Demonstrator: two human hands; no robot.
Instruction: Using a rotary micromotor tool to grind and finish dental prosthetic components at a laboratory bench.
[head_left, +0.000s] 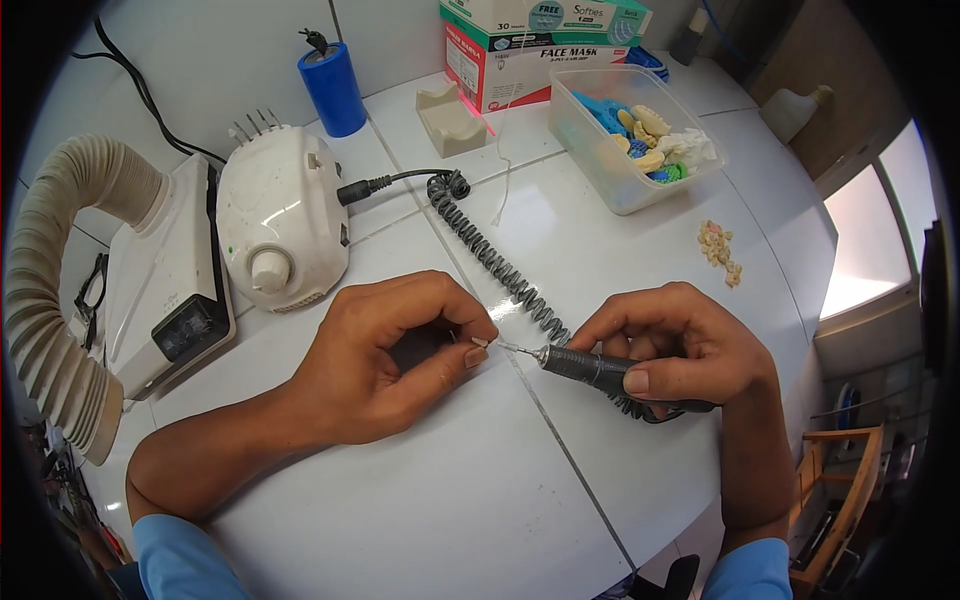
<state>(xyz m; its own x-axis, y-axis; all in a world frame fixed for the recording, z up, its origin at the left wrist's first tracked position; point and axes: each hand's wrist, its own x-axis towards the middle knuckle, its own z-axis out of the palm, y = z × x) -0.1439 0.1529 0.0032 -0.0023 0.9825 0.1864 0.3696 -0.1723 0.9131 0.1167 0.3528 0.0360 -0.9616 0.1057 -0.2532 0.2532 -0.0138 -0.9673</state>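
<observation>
Between thumb and forefinger, my left hand pinches a small whitish tooth-like piece, mostly covered by the fingertips. My right hand is wrapped round a black rotary handpiece, held like a pen and pointing left. Its thin metal bit reaches to the left fingertips; whether it touches the piece I cannot tell. A coiled dark cord runs from the white control unit toward the handpiece, passing behind my right hand.
At left stands a white box-shaped machine with a ribbed hose. Behind are a blue cylinder, a beige holder and mask boxes. A clear tub holds dental models; several tooth-like pieces lie at right.
</observation>
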